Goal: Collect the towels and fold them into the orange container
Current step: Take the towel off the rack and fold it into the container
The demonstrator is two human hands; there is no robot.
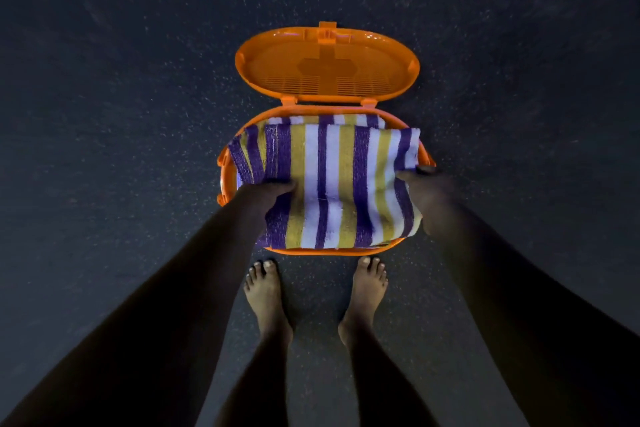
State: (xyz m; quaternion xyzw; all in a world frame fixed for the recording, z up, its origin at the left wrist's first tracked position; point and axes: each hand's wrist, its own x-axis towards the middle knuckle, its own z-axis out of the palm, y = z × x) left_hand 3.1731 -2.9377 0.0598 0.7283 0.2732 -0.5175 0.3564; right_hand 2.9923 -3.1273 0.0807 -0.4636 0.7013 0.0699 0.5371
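Observation:
A purple, white and yellow striped towel (332,184) lies folded across the top of the orange container (225,163) on the floor, covering most of its opening. My left hand (266,194) grips the towel's left side, fingers curled into the cloth. My right hand (422,184) grips the towel's right edge. More striped cloth shows at the container's far rim, under the top fold. The inside of the container is hidden by the towel.
The container's oval orange lid (327,66) stands open behind it on two hinges. My bare feet (266,291) stand just in front of the container. Dark speckled floor (104,114) surrounds everything.

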